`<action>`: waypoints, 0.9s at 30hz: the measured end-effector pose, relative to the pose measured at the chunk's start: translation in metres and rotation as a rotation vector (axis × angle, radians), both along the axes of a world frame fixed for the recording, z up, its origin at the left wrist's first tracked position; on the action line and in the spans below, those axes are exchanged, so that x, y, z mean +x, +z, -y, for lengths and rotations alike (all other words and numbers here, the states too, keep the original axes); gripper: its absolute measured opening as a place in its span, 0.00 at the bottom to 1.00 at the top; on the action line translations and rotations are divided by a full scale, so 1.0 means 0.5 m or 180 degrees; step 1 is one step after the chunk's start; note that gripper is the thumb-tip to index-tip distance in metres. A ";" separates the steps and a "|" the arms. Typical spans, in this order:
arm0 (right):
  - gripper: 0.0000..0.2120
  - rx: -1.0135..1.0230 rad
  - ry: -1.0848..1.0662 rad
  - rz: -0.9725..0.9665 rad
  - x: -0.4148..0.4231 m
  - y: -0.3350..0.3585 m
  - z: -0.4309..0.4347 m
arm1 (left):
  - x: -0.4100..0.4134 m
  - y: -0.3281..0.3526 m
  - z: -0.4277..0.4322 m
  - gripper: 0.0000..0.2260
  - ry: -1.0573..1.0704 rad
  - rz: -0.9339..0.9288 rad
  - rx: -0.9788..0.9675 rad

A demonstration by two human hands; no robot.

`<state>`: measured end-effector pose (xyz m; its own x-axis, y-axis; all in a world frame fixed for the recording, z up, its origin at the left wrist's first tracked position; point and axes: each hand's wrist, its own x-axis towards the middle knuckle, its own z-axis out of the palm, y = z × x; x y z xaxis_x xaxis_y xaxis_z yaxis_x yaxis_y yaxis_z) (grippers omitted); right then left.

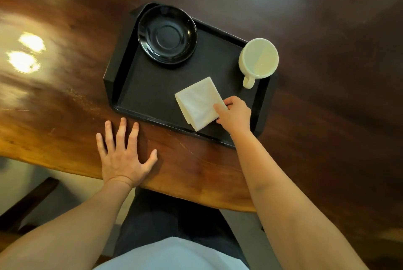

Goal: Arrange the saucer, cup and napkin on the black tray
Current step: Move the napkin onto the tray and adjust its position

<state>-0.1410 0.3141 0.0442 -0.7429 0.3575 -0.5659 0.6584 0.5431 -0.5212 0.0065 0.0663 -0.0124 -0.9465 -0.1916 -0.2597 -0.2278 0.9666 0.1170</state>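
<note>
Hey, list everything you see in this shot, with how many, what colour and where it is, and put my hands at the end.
wooden table: one, glossy dark brown, fills most of the view
tray: one, black, rectangular, on the table at centre
saucer: one, black, bare, in the tray's far left corner
cup: one, cream, looks empty, at the tray's far right, handle toward the person
napkin: one, white, folded, on the tray's near right part
left hand: one, open, flat on the table near the tray's near left corner
right hand: one, pinching the napkin's right edge
</note>
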 end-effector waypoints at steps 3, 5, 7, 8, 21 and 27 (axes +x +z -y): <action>0.04 -0.0050 -0.0056 -0.0059 0.022 -0.003 0.003 | 0.000 0.001 0.000 0.40 -0.0008 -0.0002 -0.0011; 0.05 -0.0073 -0.0078 -0.0090 0.033 -0.005 0.006 | -0.001 0.003 -0.001 0.40 -0.0014 -0.0025 0.0000; 0.04 -0.0086 -0.0110 -0.0102 0.039 -0.005 0.008 | -0.001 0.004 -0.002 0.39 -0.0014 -0.0044 0.0014; 0.04 -0.0081 -0.0124 -0.0104 0.041 -0.005 0.009 | -0.001 0.005 -0.002 0.39 -0.0012 -0.0048 0.0020; 0.21 -0.0119 0.0167 -0.0064 0.069 0.003 0.006 | 0.003 0.004 0.000 0.39 -0.0024 -0.0118 0.0046; 0.21 0.0154 0.0564 -0.0153 0.077 0.017 0.006 | 0.003 0.006 -0.004 0.39 -0.0050 -0.0020 -0.0030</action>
